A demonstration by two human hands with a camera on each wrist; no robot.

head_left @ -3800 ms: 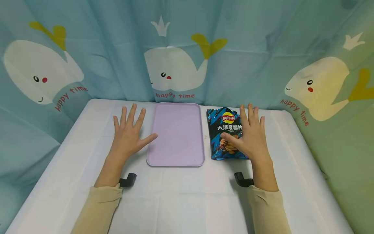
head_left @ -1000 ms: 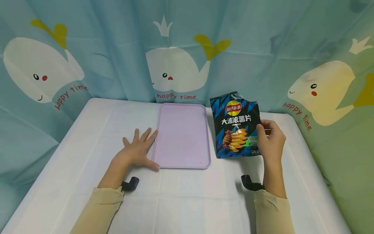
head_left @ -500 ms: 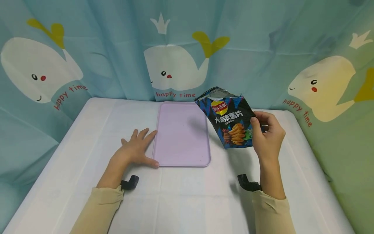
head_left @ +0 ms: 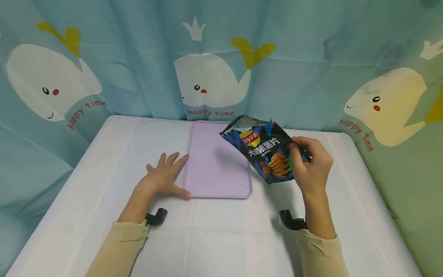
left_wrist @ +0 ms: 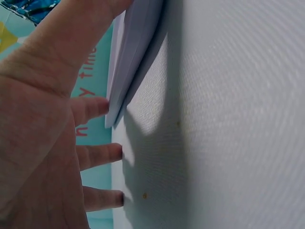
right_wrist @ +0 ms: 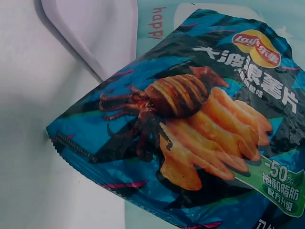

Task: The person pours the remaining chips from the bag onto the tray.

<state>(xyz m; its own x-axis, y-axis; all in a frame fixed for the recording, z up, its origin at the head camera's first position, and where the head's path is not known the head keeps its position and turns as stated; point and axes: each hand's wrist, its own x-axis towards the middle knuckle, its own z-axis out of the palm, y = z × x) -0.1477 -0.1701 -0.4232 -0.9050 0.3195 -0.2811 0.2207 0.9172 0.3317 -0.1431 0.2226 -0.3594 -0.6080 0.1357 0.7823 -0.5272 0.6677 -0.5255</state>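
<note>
A blue and black chip bag (head_left: 264,148) with its top torn open is held up by my right hand (head_left: 313,163), thumb on the front near the side edge. The bag tilts left, its open mouth over the far right part of the lilac tray (head_left: 214,173). In the right wrist view the bag's printed front (right_wrist: 190,119) fills most of the picture; the hand is out of sight there. My left hand (head_left: 160,179) lies spread at the tray's left side, thumb and forefinger touching its edge. The left wrist view shows its straight fingers (left_wrist: 100,156) beside the tray wall (left_wrist: 131,52).
A white cloth (head_left: 221,238) covers the table. Behind and at the sides hangs a whale-print curtain (head_left: 297,88). Small crumbs (left_wrist: 145,195) lie on the cloth near the left hand. A black wrist mount (head_left: 292,220) sticks out from each wrist.
The right hand has gripped the chip bag, lifted it off the table and tipped it left over the tray. The left hand has come down to the tray's left edge.
</note>
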